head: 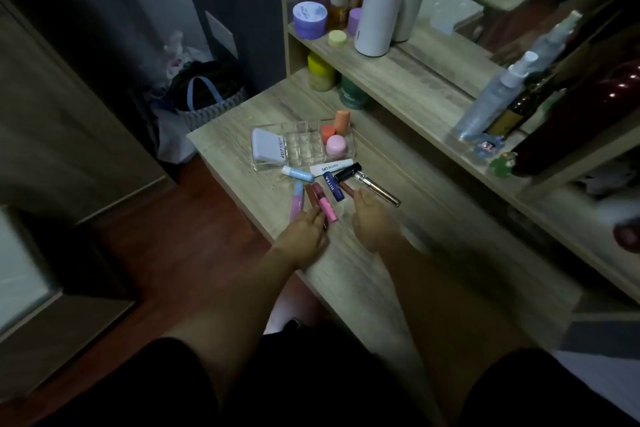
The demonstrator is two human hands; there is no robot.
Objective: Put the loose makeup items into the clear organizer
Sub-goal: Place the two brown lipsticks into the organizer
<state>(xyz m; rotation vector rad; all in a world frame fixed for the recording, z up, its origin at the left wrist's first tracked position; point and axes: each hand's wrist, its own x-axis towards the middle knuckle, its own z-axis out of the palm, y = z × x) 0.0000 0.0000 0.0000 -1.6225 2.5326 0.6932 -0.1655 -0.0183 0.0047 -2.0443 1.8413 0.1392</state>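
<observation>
The clear organizer (pixel 294 146) sits on the wooden desk (pixel 398 253), far of the hands and just beyond the loose items. Its left compartment holds a white compact (pixel 267 148); the right end holds an orange sponge (pixel 342 121), a smaller orange piece (pixel 327 133) and a pink round sponge (pixel 335 146). The small middle cells look empty.

The loose pieces lie between organizer and hands: a light blue tube (pixel 297 174), a white lip tube (pixel 331 167), a dark blue Nivea stick (pixel 333 187), a black-capped tube (pixel 349 172), a clear-and-gold wand (pixel 377 190), a pink and blue tube (pixel 297 201), and a pink gloss (pixel 325 204) beside a brownish one.

The left hand (pixel 303 230) lies with fingers stretched flat over the near ends of the pink tubes, not closed on any. The right hand (pixel 370 218) reaches toward a reddish-brown tube; whether it grips it I cannot tell.

Risks, as I judge them: the tubes are round and crowded, so lifting 1 could roll its neighbours toward the desk's near-left edge and the floor. The cells are narrow; a tube entered at a tilt may catch the divider or shove the light organizer. Dim light also makes missing a cell likelier.
</observation>
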